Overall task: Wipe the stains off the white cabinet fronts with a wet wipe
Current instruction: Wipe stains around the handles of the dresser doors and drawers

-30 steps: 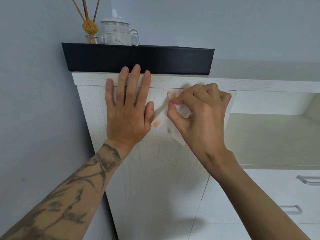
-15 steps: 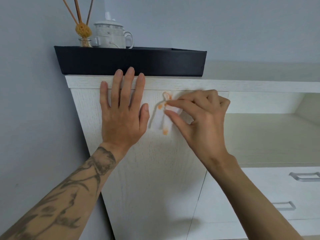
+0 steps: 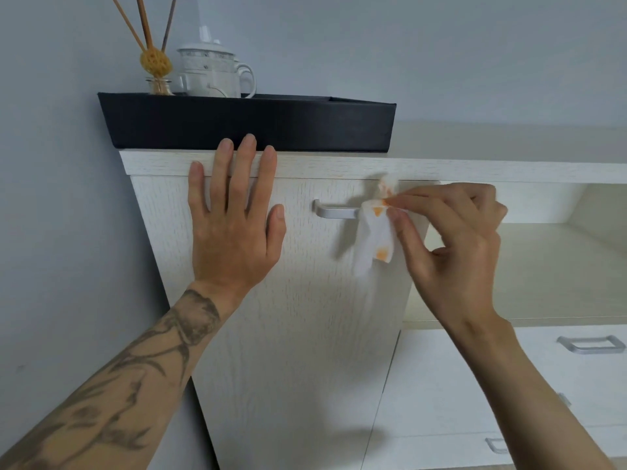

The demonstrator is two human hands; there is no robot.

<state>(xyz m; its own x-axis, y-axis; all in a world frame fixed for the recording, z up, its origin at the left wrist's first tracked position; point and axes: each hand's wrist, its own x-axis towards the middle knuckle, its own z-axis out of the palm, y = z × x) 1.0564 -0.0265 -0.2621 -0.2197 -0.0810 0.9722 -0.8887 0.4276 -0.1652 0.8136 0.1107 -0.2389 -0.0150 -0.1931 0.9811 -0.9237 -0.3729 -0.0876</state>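
Note:
The white cabinet door fills the middle of the view, with a silver handle near its top. My left hand lies flat and spread on the door's upper left, fingertips over the top board. My right hand pinches a crumpled white wet wipe between thumb and forefinger. The wipe carries orange smears and hangs just off the door, covering the handle's right end. No stain shows on the visible door face.
A black tray sits on the cabinet top, holding a reed diffuser and a white lidded mug. An open shelf lies to the right, with drawers and silver pulls below. A grey wall is on the left.
My right hand has drawn the wipe to the right and away from the door, uncovering the silver handle. My left hand stays flat on the door.

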